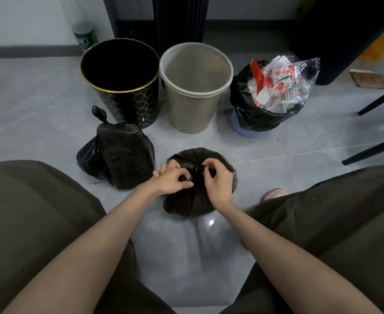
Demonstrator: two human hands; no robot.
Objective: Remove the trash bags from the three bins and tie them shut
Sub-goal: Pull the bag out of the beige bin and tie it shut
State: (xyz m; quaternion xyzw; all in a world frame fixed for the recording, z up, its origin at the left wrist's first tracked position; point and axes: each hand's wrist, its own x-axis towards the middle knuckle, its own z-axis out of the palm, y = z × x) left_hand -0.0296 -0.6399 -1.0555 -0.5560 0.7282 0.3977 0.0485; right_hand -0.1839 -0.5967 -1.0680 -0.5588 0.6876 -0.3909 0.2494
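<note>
My left hand (174,179) has thumb and forefinger curled in a pinch on a twist of black film. My right hand (218,180) pinches the same gathered neck (199,169) from the other side. The two sets of fingertips nearly meet, with the neck between them.

That neck rises from the top middle of the round black plastic trash bag (186,206), which sits on the grey tiled floor (50,98) between my knees, directly under both hands. I judge the knot is being made and is not yet closed. The twist seems to run left to right, so each hand should pull out to its own side; both are equally near.

Just left of the hands leans a knotted black plastic bag (123,159), already done. Beyond it stand a black bin with a gold rim (130,103) and a beige plastic bin (191,109), both without liners. Farther right, well apart, a small blue bin (247,130) holds its black liner (250,109), stuffed with clear printed wrappers (284,80). It is untouched and lies nearer my right hand.
</note>
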